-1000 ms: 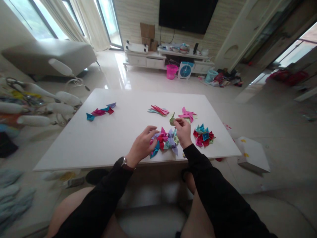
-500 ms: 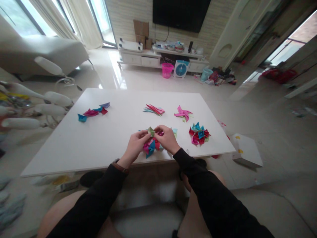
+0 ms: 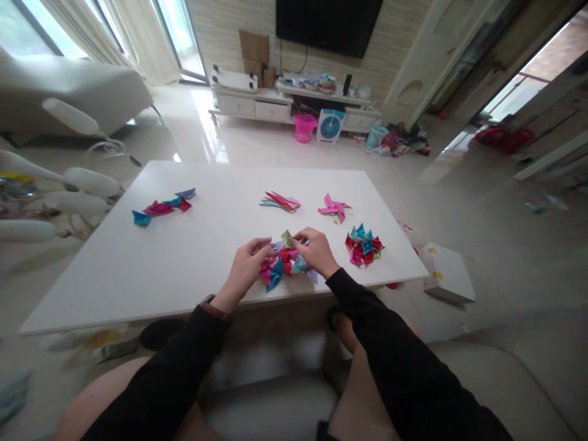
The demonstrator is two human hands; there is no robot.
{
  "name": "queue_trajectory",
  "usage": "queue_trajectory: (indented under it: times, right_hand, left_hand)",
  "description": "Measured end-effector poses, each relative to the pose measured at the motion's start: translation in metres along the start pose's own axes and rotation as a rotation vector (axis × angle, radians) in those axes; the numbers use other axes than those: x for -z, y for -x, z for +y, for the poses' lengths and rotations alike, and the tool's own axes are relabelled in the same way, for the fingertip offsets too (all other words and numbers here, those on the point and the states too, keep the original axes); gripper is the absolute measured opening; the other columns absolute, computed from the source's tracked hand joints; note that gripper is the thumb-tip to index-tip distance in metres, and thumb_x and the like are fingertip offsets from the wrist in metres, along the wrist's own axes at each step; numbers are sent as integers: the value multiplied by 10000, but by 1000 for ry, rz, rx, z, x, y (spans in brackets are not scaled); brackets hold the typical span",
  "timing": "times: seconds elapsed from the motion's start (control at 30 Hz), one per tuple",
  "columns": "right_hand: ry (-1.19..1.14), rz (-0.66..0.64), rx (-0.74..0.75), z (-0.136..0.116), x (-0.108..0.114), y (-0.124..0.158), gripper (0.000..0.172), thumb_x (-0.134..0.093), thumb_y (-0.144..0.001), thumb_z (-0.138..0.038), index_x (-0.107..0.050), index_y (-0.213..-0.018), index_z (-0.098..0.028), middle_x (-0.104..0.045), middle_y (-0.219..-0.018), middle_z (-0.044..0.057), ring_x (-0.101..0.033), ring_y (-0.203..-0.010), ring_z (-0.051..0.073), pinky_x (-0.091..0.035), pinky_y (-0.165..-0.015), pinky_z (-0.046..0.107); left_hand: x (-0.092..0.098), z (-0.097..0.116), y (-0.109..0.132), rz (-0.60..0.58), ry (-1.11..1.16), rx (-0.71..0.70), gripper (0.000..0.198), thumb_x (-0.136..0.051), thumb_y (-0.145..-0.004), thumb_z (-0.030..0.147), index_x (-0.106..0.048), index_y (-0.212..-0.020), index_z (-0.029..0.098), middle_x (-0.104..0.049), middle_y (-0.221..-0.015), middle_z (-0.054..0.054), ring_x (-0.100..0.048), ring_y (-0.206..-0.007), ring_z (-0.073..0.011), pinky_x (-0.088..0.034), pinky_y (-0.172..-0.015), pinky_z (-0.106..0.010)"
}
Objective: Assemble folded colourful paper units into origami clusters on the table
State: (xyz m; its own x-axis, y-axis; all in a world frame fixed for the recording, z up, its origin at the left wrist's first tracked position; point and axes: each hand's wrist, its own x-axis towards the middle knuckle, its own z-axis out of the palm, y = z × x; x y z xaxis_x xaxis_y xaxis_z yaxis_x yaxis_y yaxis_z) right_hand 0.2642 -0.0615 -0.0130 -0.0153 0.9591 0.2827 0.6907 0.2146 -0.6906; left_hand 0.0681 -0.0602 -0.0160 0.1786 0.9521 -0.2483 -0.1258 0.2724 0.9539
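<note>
My left hand (image 3: 245,267) and my right hand (image 3: 316,251) rest on a cluster of folded paper pieces (image 3: 283,266) in red, pink, blue and lilac near the front edge of the white table (image 3: 193,245). A light green folded piece (image 3: 287,237) sits between my fingertips, pinched by my right hand and touched by my left fingers. A second finished cluster (image 3: 364,244) lies just right of my right hand.
A pink pinwheel shape (image 3: 334,207), a stack of flat red and green folds (image 3: 280,201) and a row of loose blue and red pieces (image 3: 162,206) lie further back. A white box (image 3: 448,282) sits on the floor at the right. White chair legs (image 3: 68,184) stand at the left.
My right hand brought the green piece from beyond the cluster back over it, and my left hand rose to meet it. Both hands now sit lower on the cluster.
</note>
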Motion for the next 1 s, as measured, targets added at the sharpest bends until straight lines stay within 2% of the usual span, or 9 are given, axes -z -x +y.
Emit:
queue_trajectory:
  times: [0.17,0.3,0.47,0.53,0.6,0.7,0.77,0.9,1.0]
  right_hand:
    - [254,53,-94,63,52,-2,113,-658,-840,-177,-725,-750,-190,-691,-805,42,-611,-756,175,-463,-790,313]
    - [456,55,-374,118,103,13,71,-696,-777,-181,-730,-717,-197,-683,-755,72,-621,-759,217,-467,-773,360]
    - [491,34,-566,148,137,38,76,-720,-724,-152,-719,-668,-203,-614,-617,67,-614,-682,256,-461,-729,436]
    - [477,71,-585,148,139,41,61,-732,-717,-161,-707,-684,-207,-595,-635,57,-614,-711,270,-464,-753,467]
    - [411,183,-546,143,137,37,74,-741,-703,-155,-703,-748,-200,-580,-664,44,-609,-740,270,-463,-782,480]
    - [280,370,-415,127,129,24,309,-714,-749,-182,-689,-1057,-181,-613,-782,44,-591,-739,228,-476,-779,435]
    - [187,419,-345,112,121,13,485,-662,-811,-228,-586,-1287,-178,-637,-896,56,-581,-711,194,-494,-730,382]
    - [-43,403,-230,76,90,-4,621,-636,-830,-269,-463,-1423,-200,-640,-961,43,-568,-671,161,-497,-657,317]
    - [-92,255,-163,46,57,-10,593,-631,-827,-253,-498,-1403,-212,-648,-968,35,-576,-666,153,-488,-642,294]
  left_hand:
    - [0,2,0,22,-38,-18,348,-743,-676,295,-690,-978,131,-747,-1011,-107,-733,-837,-210,-583,-768,-338]
    - [0,4,-1,27,-51,-29,314,-724,-679,280,-684,-958,140,-741,-1013,-99,-732,-839,-210,-580,-747,-327]
    - [1,6,-1,36,-87,-35,274,-716,-689,282,-686,-925,147,-737,-1011,-89,-733,-839,-212,-577,-727,-316]
    - [1,5,-1,35,-85,-34,275,-716,-682,281,-685,-921,148,-737,-1012,-89,-731,-833,-206,-574,-726,-311]
    - [1,4,-2,29,-77,-31,283,-718,-675,281,-685,-922,147,-737,-1011,-88,-730,-831,-203,-570,-727,-308]
    - [1,3,-2,22,-70,-27,280,-720,-670,285,-692,-911,147,-737,-999,-85,-729,-822,-202,-567,-725,-310]
    - [1,3,-2,22,-75,-28,256,-718,-671,282,-702,-889,149,-740,-982,-82,-726,-817,-202,-566,-724,-311]
    - [0,2,-2,7,-106,-31,205,-691,-689,271,-714,-857,154,-742,-875,-73,-713,-782,-202,-554,-697,-309]
    - [0,0,-3,-4,-118,-29,186,-661,-708,262,-714,-848,153,-731,-799,-70,-705,-754,-202,-543,-673,-305]
